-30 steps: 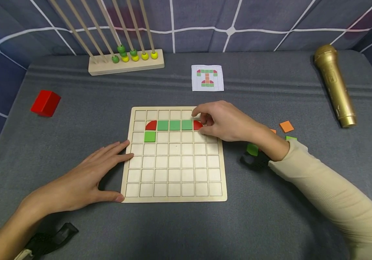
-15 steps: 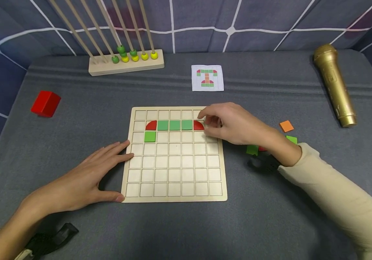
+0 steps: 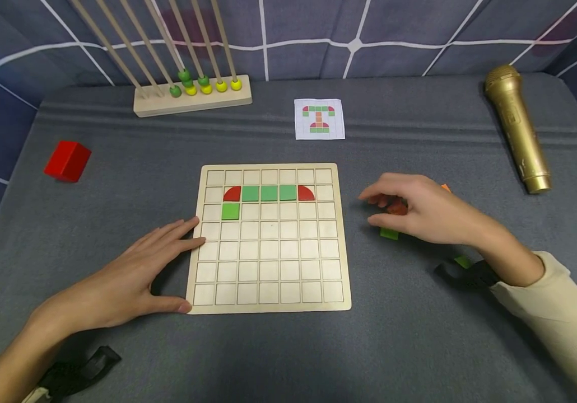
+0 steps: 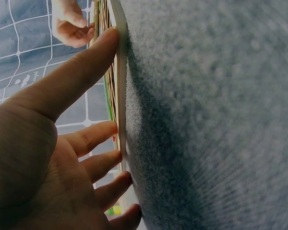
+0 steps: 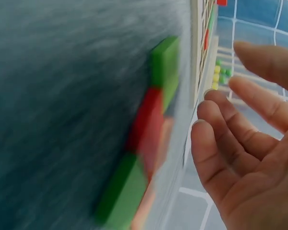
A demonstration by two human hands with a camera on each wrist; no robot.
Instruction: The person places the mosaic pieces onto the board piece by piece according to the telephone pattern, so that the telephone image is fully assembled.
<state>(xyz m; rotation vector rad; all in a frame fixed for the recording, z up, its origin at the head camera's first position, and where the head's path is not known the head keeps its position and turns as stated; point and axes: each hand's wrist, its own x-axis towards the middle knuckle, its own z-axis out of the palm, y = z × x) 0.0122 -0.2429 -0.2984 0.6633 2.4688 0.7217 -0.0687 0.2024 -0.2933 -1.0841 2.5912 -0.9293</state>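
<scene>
My left hand [image 3: 122, 280] has its fingers and thumb spread against the left edge of a wooden grid board [image 3: 268, 263]. On the board's second row, a red quarter-round tile [image 3: 232, 194] stands at each end of a line of green square tiles [image 3: 269, 193]. A lighter green tile [image 3: 230, 211] sits one cell below the left red one. To the board's right, my right hand [image 3: 424, 210] hovers over loose tiles, fingers bent loosely, thumb apart, holding nothing. The right wrist view shows a green tile [image 5: 165, 62] and a red tile [image 5: 146, 120] in that pile, partly blurred.
A printed pattern card [image 3: 319, 119] lies behind the board. Further back left stands a bead-and-rod counting stand [image 3: 192, 98]. A red block [image 3: 68, 161] is at the far left, and a gold microphone [image 3: 517, 129] lies at the right.
My right hand has left the right red quarter-round tile on the board and moved rightward to above the loose tiles. The left hand stays at the board's edge.
</scene>
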